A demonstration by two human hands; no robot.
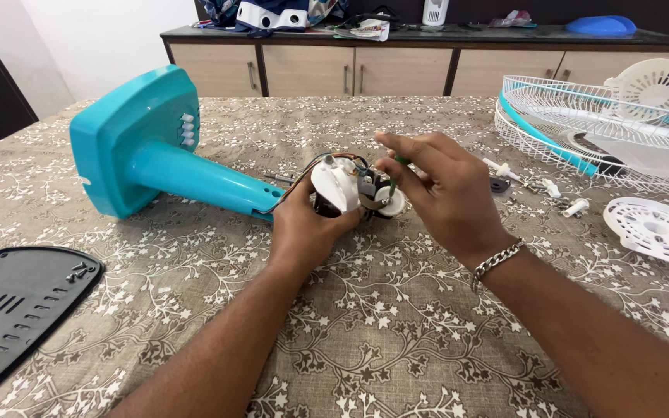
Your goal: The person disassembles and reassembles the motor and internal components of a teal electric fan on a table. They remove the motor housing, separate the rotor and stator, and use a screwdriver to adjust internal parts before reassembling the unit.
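Bright, even daylight; sharp, soft shadows.

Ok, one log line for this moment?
left hand: grips fan motor | right hand: green-handled screwdriver on motor | teal stand: lying on table

1. The left hand [307,220] grips a white fan motor unit [342,186] near the middle of the table [396,325], thumb and fingers wrapped around its underside.
2. The right hand [443,190] pinches a green-handled screwdriver [396,174] with its tip down on the motor unit; a metal bracelet [497,262] circles the wrist.
3. Wires run from the motor unit into the teal fan stand [156,151], which lies on its side toward the table's left edge.
4. A black base plate [9,310] lies at the near left corner.
5. A white wire fan guard [605,131] sits at the far right edge, with a white round cover [656,231] and small white parts [551,190] in front of it.
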